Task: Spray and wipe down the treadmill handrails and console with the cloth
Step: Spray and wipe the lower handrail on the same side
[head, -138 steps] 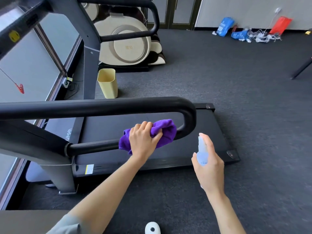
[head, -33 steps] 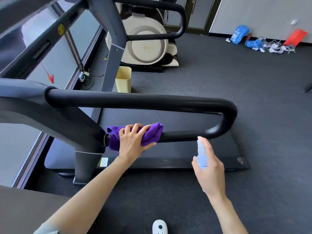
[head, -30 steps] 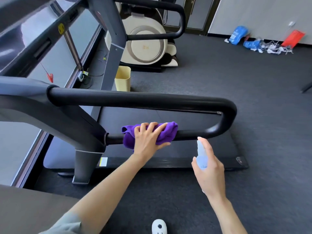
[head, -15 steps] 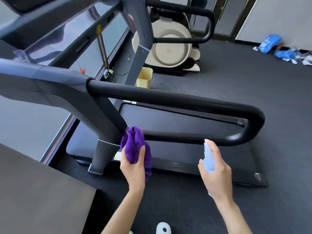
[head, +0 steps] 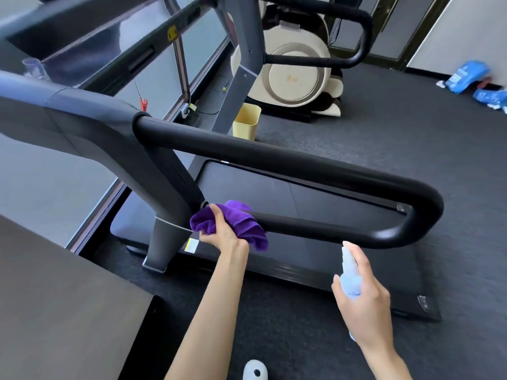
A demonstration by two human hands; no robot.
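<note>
A black looped handrail (head: 288, 157) juts from the treadmill's grey upright (head: 115, 138). My left hand (head: 223, 235) grips a bunched purple cloth (head: 241, 223) against the left end of the lower rail bar (head: 315, 229), right where it meets the upright. My right hand (head: 362, 300) holds a small pale-blue spray bottle (head: 349, 275) upright, nozzle just below the lower bar, forefinger on top. The console (head: 90, 31) shows only as a dark sloped edge at the top left.
The treadmill belt (head: 274, 193) lies beyond the rail. A dark tabletop (head: 55, 297) fills the bottom left. A yellow bin (head: 245, 122), a cream machine (head: 296, 75) and blue bags (head: 466, 76) sit on the grey carpet. A white shoe tip (head: 255, 371) shows below.
My left hand has brought the cloth back onto the left end of the lower bar after lifting it off half a second ago. The view has shifted left. The spray bottle hand has stayed put.
</note>
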